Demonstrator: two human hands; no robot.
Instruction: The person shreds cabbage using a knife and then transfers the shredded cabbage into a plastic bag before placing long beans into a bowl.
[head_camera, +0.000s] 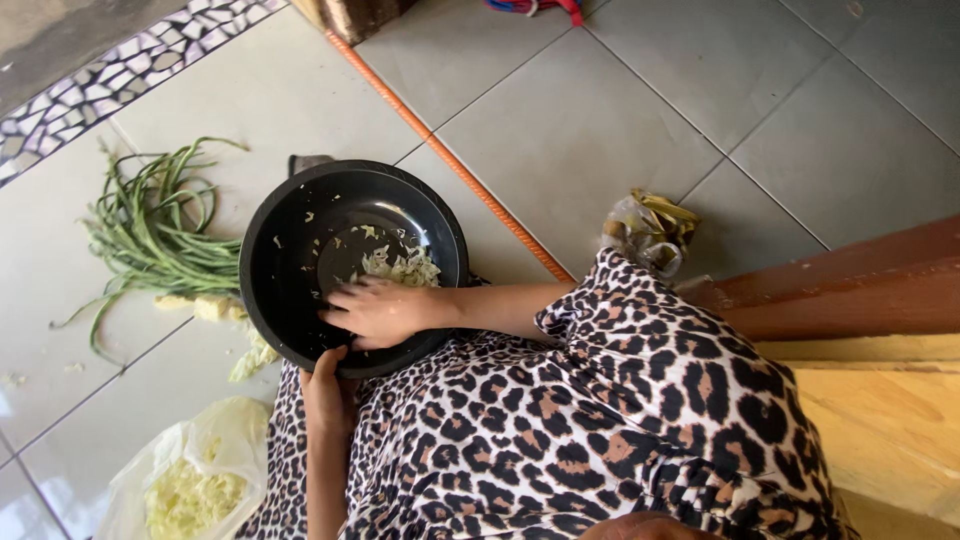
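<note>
One black pan (275, 270), one bundle of long beans (150, 230), two plastic bags (190, 480) (648, 232), two hands (375, 312) (328, 392).

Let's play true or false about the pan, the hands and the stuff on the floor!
1. The right hand is inside the black pan. True.
2. The pan is full of soup. False: it holds only bits of shredded cabbage.
3. The left hand holds the pan's near rim. True.
4. The long beans lie in the pan. False: they lie on the floor tiles, left of it.
5. The plastic bag holds cabbage. True.
</note>
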